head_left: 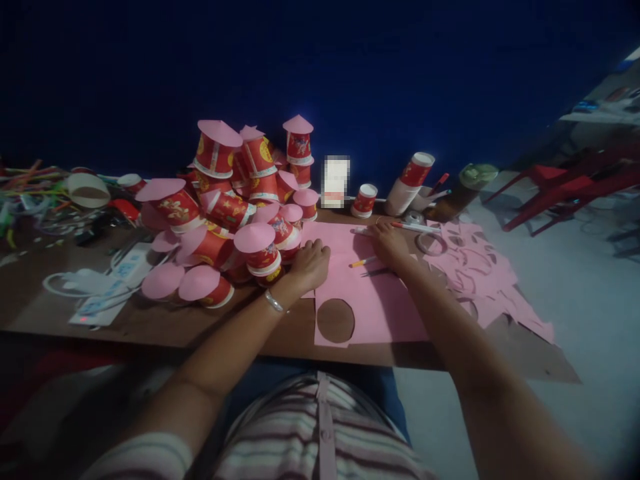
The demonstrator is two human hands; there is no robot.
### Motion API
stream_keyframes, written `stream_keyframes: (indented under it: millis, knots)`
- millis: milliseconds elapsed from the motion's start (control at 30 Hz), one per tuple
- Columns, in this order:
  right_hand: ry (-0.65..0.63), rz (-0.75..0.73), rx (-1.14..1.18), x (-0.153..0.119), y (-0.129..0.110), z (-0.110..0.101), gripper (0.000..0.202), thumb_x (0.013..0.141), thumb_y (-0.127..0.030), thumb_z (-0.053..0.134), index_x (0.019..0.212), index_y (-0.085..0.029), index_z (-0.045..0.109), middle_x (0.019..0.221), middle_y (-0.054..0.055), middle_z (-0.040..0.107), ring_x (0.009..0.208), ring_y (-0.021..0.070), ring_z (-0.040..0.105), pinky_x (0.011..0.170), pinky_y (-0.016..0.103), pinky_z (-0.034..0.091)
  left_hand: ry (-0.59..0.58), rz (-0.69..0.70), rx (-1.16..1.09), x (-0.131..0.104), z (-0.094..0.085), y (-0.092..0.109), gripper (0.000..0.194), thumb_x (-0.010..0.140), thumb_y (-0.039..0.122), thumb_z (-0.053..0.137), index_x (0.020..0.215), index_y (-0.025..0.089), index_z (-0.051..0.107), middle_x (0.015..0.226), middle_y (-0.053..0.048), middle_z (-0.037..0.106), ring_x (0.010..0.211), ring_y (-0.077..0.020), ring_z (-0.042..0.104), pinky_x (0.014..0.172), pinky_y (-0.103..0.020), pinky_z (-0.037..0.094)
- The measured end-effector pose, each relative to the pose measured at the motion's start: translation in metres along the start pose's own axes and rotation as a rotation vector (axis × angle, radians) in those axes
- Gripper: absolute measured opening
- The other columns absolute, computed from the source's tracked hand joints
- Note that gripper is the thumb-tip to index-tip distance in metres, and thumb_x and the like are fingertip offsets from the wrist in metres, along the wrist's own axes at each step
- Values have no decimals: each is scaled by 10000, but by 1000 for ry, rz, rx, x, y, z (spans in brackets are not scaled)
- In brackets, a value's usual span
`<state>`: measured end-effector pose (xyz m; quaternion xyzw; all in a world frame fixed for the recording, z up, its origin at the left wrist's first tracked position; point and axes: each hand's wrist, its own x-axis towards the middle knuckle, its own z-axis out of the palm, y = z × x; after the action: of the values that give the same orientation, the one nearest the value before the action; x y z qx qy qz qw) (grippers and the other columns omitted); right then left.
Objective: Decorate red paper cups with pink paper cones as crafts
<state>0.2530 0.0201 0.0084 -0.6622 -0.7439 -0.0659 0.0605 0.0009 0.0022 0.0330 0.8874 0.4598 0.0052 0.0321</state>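
Pink paper sheets point(370, 313) lie on the brown table, one with a round hole at its front left corner. My left hand point(311, 263), with a silver bangle at the wrist, rests closed on the left part of the paper; whether it holds anything is hidden. Near the back edge of the paper, my right hand point(389, 245) is curled beside a whitish slim item; its grip is too small to make out. A yellow pencil point(363, 262) and dark scissors point(377, 272) lie on the paper just in front of my right hand.
Red paper cups with pink cone tops point(257, 250) crowd the left. A power strip point(113, 287) is farther left. Cut pink scraps point(480, 267), a tape roll point(431, 244) and stacked cups point(417, 170) stand or lie at right. A red stool point(575, 173) is beyond.
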Motion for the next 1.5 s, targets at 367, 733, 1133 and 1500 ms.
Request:
stream_keyframes:
  millis: [367,733,1133,1500]
  knots:
    - [145,112,70,-22,38,17,385,972,-123,377,1305,-114,572,1268,185,622,1150,294,595,933,377,486,110,-106,-513,7,7,-9,152,879,149,585,991,184,682,1028,-90,762,954,-219,703,830,-312,527]
    - [237,193,192,-25,29,7,401,962,-165,392,1296,-91,601,1213,221,633,1099,334,612,926,448,502,132,-114,-540,29,17,-9,125,906,208,578,842,177,682,917,-83,761,862,-212,695,762,-301,508]
    - [116,160,1210,-36,-44,4,455,934,-579,559,1093,-168,670,735,2,639,584,137,568,555,263,493,261,-11,-367,12,31,-2,269,929,168,568,1197,155,586,1225,-131,614,1152,-248,612,1009,-394,502]
    - [-16,165,1459,-53,-44,1,421,916,-578,615,1006,-178,711,669,-32,540,562,111,471,501,230,372,466,178,-853,7,28,2,337,913,249,676,1238,201,602,1046,-40,652,771,-110,616,731,-243,539]
